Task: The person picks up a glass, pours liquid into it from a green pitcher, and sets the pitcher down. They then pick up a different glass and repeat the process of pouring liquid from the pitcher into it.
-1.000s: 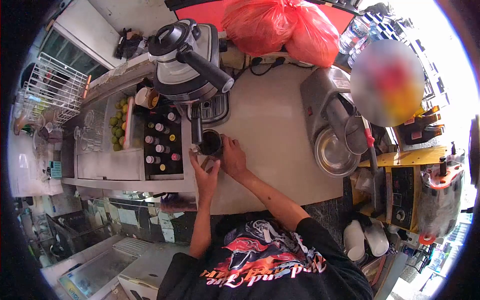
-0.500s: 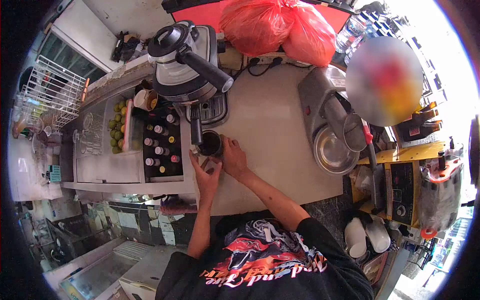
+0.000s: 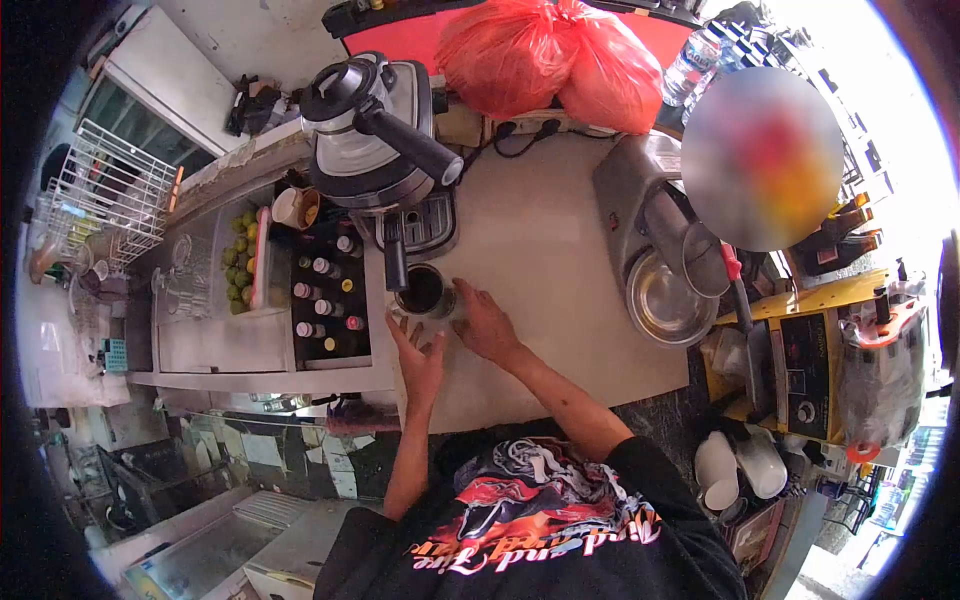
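A glass cup with dark liquid (image 3: 422,292) stands on the light counter, just beside the handle end of the coffee machine (image 3: 372,140). My left hand (image 3: 416,355) is at the near left side of the cup, its thumb and fingers spread apart. At the cup's right side is my right hand (image 3: 486,325), its fingers bent loosely near the glass; whether they touch it is hard to make out.
Red plastic bags (image 3: 510,60) lie behind the counter. A metal machine (image 3: 625,195) and a steel bowl (image 3: 668,300) stand at the right. Bottles (image 3: 325,267) and green fruit (image 3: 238,262) fill compartments at the left. A yellow-framed device (image 3: 805,375) is farther right.
Both hands have loosened from around the cup. My right hand has shifted right and down, and my left hand slightly down. The view has moved a little.
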